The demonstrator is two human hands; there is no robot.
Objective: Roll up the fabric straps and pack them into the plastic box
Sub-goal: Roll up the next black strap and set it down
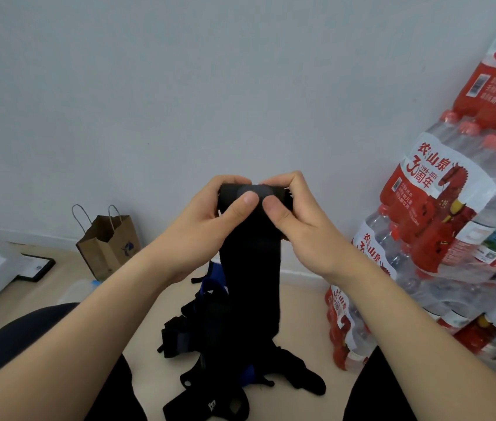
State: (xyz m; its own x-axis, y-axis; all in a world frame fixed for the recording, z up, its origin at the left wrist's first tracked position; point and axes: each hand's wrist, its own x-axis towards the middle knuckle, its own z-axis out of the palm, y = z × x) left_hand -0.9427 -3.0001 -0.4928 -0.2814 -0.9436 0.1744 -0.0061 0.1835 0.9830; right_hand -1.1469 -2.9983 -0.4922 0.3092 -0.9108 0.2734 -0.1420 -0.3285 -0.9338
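Pale grey wall (180, 86) fills the far side, meeting a beige floor (301, 314). Both forearms reach forward at mid-scene, holding one black strap (249, 268) up in the air. Its top end is wound into a short roll (253, 192) that lies crosswise between the hands. The left hand (213, 214) grips the roll's left end, fingers curled over the top and thumb pressed on the near face. The right hand (298, 217) grips the right end the same way, its thumb just beside the left thumb. Below the roll, the loose length of the strap hangs straight down to the floor. It ends in a pile (210, 344) of more black straps, with some blue fabric among them, lying between the person's dark-clad legs (13, 344). Far left, a brown paper bag (107, 247) with cord handles stands by the wall. Shrink-wrapped packs of water bottles (453, 223) with red labels are stacked on the right.
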